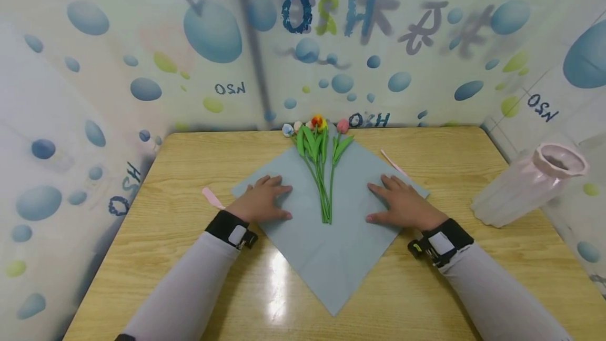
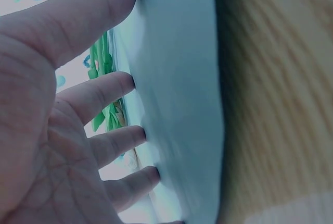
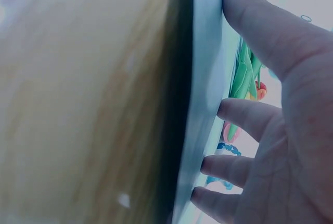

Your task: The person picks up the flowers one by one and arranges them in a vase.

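Observation:
A grey-blue sheet of wrapping paper (image 1: 331, 267) lies on the table with one corner toward me. Several artificial tulips (image 1: 316, 146) rest on its middle, green stems toward me and coloured heads at the far corner. One pink tulip (image 1: 343, 127) lies slightly apart to the right. My left hand (image 1: 262, 199) touches the paper's left side with spread fingers (image 2: 99, 94). On the right side, my right hand (image 1: 402, 203) does likewise, its fingertips (image 3: 225, 164) on the paper. Neither hand grips anything.
A pinkish-white ribbed vase (image 1: 525, 188) stands on the right of the wooden table (image 1: 156, 257). Pink ribbon ends (image 1: 213, 198) show beyond the paper at the left, and another pink strip (image 1: 393, 162) at the upper right. A patterned curtain (image 1: 303, 78) hangs behind.

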The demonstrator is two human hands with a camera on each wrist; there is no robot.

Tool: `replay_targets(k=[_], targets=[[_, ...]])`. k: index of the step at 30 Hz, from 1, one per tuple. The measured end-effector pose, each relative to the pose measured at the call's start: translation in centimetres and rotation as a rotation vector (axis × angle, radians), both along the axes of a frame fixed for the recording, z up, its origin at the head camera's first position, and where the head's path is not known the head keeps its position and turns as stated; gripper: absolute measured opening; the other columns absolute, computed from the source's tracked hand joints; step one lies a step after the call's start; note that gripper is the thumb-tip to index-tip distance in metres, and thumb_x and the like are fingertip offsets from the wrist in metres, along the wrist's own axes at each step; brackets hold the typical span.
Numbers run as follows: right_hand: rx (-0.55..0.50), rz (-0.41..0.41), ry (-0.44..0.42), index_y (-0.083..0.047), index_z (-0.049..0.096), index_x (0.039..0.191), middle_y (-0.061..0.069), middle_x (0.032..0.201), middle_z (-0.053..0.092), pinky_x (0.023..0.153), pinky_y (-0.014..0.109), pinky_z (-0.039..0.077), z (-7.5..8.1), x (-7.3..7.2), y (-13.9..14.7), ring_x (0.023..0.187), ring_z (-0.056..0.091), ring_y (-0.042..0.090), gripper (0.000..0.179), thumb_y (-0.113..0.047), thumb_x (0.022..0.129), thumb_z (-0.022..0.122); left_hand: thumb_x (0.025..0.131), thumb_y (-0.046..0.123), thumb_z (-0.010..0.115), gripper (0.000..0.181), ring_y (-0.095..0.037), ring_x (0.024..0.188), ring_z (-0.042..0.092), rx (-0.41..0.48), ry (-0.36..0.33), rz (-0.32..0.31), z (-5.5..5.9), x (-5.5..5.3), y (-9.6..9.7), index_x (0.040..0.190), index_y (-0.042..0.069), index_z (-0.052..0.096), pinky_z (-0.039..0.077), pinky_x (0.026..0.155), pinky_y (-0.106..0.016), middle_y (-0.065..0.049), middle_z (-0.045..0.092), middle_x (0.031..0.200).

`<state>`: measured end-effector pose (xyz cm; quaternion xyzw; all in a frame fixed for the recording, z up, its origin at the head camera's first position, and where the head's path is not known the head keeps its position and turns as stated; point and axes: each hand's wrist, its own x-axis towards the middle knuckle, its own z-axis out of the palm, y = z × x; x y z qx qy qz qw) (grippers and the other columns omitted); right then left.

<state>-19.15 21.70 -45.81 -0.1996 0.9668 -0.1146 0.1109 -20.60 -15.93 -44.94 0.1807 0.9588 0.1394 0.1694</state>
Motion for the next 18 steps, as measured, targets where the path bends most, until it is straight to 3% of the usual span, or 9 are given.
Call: replay_targets(k=[18], targets=[[0.010, 0.000, -0.006, -0.010, 0.044, 0.157, 0.034, 0.164, 0.028, 0.117, 0.074, 0.028, -0.2, -1.7, -0.1, 0.152, 0.024, 0.056, 0.088, -0.060, 0.090, 0.072, 0.088, 0.051, 0.079, 0.077, -0.046, 0.158, 0.018, -0.006, -0.021, -0.007, 0.0, -1.9, -0.2, 0.154, 0.023, 0.051, 0.018, 0.119, -0.078, -0.014, 0.029, 0.171]])
